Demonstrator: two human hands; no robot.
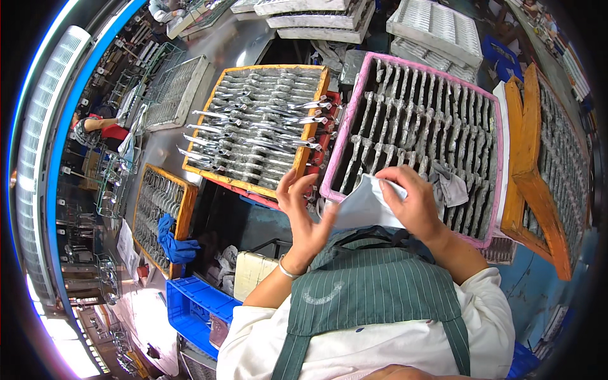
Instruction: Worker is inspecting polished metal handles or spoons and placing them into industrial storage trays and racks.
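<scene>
Head view: A thin pale sheet (pixel 367 208), cloth or paper, hangs from a worker's right hand (pixel 415 197), its upper edge pinched between thumb and forefinger and its bulk spreading left below them. Near its left edge, the left hand (pixel 306 214) stands with fingers spread, the thumb blurred; whether that thumb touches the sheet cannot be told. Anything this limp would likely handle best with the right pinch firm and the left thumb and forefinger meeting on the opposite edge, drawing it flat without a hard tug. Beyond the right fingers lies a pink-framed tray (pixel 345 124) of grey pieces, a grey cloth (pixel 451 185) draped there just to their right; lifting the sheet clear of those rows should guard against snags. Ahead and left of the left fingers, bright metal pieces (pixel 218 116) lie across a yellow-framed tray (pixel 306 145). Farther left, a blue cloth (pixel 174 242) hangs bunched.
</scene>
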